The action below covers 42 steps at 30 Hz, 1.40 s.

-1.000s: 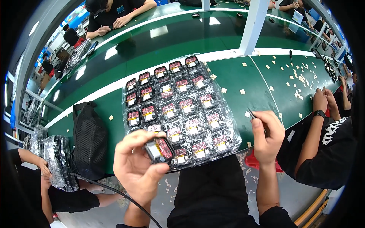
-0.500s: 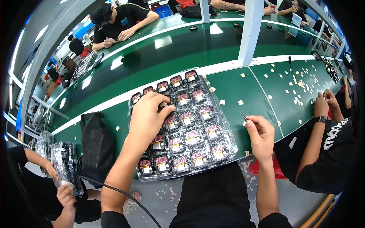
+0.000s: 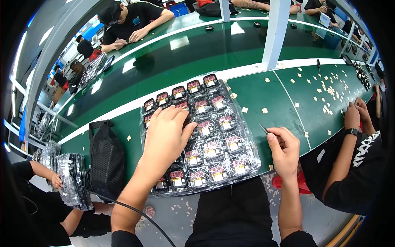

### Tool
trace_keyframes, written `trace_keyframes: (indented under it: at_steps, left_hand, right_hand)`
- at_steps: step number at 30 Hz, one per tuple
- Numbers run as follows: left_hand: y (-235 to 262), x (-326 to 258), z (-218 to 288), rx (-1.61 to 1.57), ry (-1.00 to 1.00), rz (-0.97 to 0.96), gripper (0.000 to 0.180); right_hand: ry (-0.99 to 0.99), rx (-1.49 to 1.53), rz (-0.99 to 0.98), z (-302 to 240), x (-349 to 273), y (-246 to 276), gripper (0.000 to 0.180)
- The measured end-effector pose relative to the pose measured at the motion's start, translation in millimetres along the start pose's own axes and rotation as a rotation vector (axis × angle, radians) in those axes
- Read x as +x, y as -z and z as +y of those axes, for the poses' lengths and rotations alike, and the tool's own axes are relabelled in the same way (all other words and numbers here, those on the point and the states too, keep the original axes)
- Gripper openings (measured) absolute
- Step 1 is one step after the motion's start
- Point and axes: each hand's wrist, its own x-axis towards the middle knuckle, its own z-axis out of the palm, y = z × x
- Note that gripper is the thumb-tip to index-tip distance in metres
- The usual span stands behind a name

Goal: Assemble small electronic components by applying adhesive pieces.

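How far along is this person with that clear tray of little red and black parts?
Nearly every pocket of the clear tray visibly holds a small red and black part. In hand: the left hand lies flat over the tray's left pockets, hiding them, while the right hand pinches tweezers beside it. What remains under the left hand cannot be told.

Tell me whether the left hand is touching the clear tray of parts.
Touching. The head view shows the left hand lying flat on the clear tray, fingers spread over its upper-left compartments with no gap visible.
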Motion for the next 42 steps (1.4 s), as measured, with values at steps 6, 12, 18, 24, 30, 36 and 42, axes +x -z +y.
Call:
trace_keyframes:
  at_steps: [6, 12, 18, 24, 30, 36, 42]
  left_hand:
    - [4.9, 0.8, -5.0, -0.065, 0.007, -0.008, 0.034]
    - [20.1, 17.8, -42.1, -0.351, 0.21, 0.292, 0.029]
    - [-32.1, 11.5, -135.5, -1.053, 0.72, 0.526, 0.045]
    - [-66.0, -11.2, -161.2, -1.383, 0.632, 0.627, 0.054]
    - [-70.5, -16.0, -158.7, -1.388, 0.665, 0.661, 0.05]
    - [-69.4, -18.3, -159.7, -1.361, 0.707, 0.668, 0.049]
    - [-66.7, -15.7, -153.9, -1.376, 0.699, 0.636, 0.048]
  right_hand:
    - [0.001, -0.018, -0.001, -0.4, 0.0, 0.8, 0.011]
    - [-0.005, 0.007, 0.009, 4.9, 0.2, 2.5, 0.012]
    - [-0.118, -0.009, 0.015, 1.7, 4.3, -2.5, 0.012]
    - [-0.184, -0.101, 0.051, -1.9, 7.2, -10.7, 0.015]
    - [-0.076, -0.204, 0.06, -2.2, 3.1, -13.0, 0.016]
    - [-0.157, -0.078, 0.079, 1.8, 1.2, -11.5, 0.016]
    - [-0.145, -0.105, 0.073, -0.5, 1.1, -11.4, 0.016]
